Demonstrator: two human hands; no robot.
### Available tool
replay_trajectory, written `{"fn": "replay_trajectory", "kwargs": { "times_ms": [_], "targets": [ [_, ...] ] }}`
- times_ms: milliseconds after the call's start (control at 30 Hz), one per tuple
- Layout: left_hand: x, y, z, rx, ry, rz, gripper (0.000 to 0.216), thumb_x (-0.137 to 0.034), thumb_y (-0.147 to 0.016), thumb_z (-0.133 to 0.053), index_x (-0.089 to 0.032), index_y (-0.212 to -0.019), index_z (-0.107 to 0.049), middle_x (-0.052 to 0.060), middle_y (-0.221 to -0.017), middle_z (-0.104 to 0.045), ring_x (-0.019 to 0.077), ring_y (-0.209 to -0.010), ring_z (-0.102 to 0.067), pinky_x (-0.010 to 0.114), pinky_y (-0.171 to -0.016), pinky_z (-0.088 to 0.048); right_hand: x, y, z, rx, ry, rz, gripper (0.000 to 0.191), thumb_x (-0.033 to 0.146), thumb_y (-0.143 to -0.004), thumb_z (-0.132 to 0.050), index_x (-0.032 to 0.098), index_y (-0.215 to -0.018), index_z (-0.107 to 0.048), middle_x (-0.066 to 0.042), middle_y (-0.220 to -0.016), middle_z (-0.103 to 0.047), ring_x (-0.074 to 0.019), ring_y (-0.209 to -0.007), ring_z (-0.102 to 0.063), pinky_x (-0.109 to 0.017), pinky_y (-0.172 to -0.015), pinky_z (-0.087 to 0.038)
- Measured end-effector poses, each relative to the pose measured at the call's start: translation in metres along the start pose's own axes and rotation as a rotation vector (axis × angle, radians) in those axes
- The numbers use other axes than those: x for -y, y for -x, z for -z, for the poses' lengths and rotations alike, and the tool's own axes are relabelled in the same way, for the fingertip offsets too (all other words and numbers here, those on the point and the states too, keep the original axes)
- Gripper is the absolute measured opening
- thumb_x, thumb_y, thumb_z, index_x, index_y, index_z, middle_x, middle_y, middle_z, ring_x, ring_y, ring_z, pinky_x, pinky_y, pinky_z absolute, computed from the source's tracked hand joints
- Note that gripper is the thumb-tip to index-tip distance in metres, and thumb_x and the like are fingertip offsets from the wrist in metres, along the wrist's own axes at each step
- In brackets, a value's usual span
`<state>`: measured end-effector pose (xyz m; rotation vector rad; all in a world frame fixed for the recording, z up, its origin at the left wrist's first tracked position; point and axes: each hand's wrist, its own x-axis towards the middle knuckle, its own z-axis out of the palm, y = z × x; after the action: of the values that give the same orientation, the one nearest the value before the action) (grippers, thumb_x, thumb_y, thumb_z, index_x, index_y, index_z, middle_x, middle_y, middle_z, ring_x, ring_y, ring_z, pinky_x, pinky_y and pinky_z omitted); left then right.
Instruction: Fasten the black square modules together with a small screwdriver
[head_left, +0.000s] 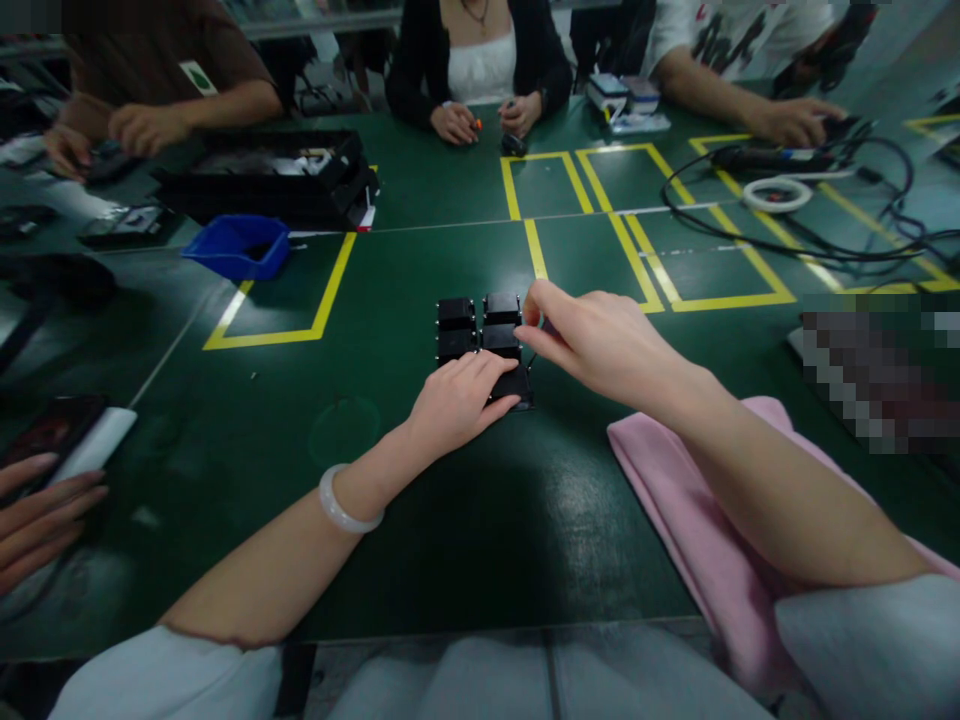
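Several small black blocks [501, 310] with bright dots along their sides lie in two columns on the green table. My left hand [469, 390] rests over the lower end of them. Its thumb and fingers lie on either side of the nearest black block [514, 382], holding it against the table. At the right edge of the blocks, my right hand [592, 335] is closed in a pinch. Something dark shows between its fingers, too small to name. A thin dark piece sticks out just below the fingertips.
A pink cloth [675, 480] lies beneath my right forearm. Farther left are a blue scoop-shaped bin [240, 247] and black trays [330, 180]. Cables and a white ring [777, 195] lie at the back right. Co-workers sit opposite, and another person's hand [45, 510] is at the left edge.
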<state>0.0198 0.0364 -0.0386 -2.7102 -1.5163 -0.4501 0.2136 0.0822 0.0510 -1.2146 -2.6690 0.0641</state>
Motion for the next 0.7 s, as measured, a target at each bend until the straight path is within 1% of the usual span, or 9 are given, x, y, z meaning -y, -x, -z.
{"fn": "replay_trajectory", "kwargs": {
  "times_ms": [67, 233, 333, 433, 600, 700],
  "targets": [
    [-0.0001, -0.0001, 0.0004, 0.000, 0.001, 0.001, 0.036, -0.038, -0.094, -0.053, -0.017, -0.123, -0.051, 0.008, -0.115, -0.063, 0.0235, -0.103, -0.059, 0.035, -0.085, -0.045, 0.0000, 0.0000, -0.0002, 0.003, 0.012, -0.006, 0.028, 0.038, -0.096, -0.036, 0.019, -0.108, -0.053, -0.002, -0.075, -0.066, -0.0155, -0.061, -0.055, -0.026, -0.055, -0.024],
    [0.0005, -0.0001, 0.0003, 0.006, -0.003, 0.002, 0.036, -0.038, -0.093, -0.054, -0.017, -0.123, -0.051, 0.007, -0.115, -0.063, 0.0234, -0.103, -0.059, 0.035, -0.084, -0.045, -0.0016, -0.0004, -0.0042, -0.038, -0.021, -0.003, 0.028, 0.030, -0.094, -0.035, 0.018, -0.116, -0.048, -0.002, -0.078, -0.066, -0.0145, -0.058, -0.053, -0.026, -0.053, -0.024],
    [0.0006, 0.0002, -0.0005, 0.005, -0.007, 0.002, 0.036, -0.038, -0.093, -0.054, -0.017, -0.122, -0.051, 0.007, -0.115, -0.063, 0.0234, -0.103, -0.059, 0.035, -0.084, -0.045, -0.0013, -0.0005, -0.0044, -0.045, -0.031, -0.007, 0.028, 0.033, -0.094, -0.037, 0.018, -0.114, -0.049, -0.002, -0.079, -0.066, -0.0148, -0.060, -0.054, -0.026, -0.054, -0.024],
    [0.0002, 0.0001, -0.0008, 0.001, -0.004, 0.001, 0.036, -0.038, -0.093, -0.054, -0.017, -0.122, -0.051, 0.007, -0.114, -0.063, 0.0232, -0.103, -0.060, 0.035, -0.084, -0.045, -0.0003, -0.0004, -0.0030, -0.015, 0.003, -0.010, 0.028, 0.037, -0.095, -0.037, 0.019, -0.108, -0.053, -0.003, -0.077, -0.066, -0.0153, -0.061, -0.054, -0.026, -0.055, -0.023],
    [0.0001, -0.0007, -0.0003, 0.005, -0.002, 0.004, 0.037, -0.038, -0.092, -0.055, -0.017, -0.122, -0.052, 0.007, -0.113, -0.063, 0.0232, -0.102, -0.060, 0.034, -0.082, -0.046, 0.0002, 0.0003, -0.0019, -0.017, -0.017, -0.007, 0.028, 0.029, -0.093, -0.036, 0.018, -0.115, -0.050, -0.002, -0.079, -0.067, -0.0144, -0.059, -0.052, -0.026, -0.055, -0.024],
    [0.0004, -0.0005, -0.0001, 0.008, -0.001, 0.003, 0.036, -0.038, -0.093, -0.054, -0.017, -0.122, -0.052, 0.007, -0.114, -0.063, 0.0232, -0.103, -0.060, 0.035, -0.083, -0.046, 0.0003, 0.0003, -0.0012, -0.015, -0.021, -0.004, 0.027, 0.033, -0.094, -0.037, 0.019, -0.112, -0.051, -0.002, -0.079, -0.066, -0.0147, -0.060, -0.053, -0.026, -0.055, -0.024]
  ]
}}
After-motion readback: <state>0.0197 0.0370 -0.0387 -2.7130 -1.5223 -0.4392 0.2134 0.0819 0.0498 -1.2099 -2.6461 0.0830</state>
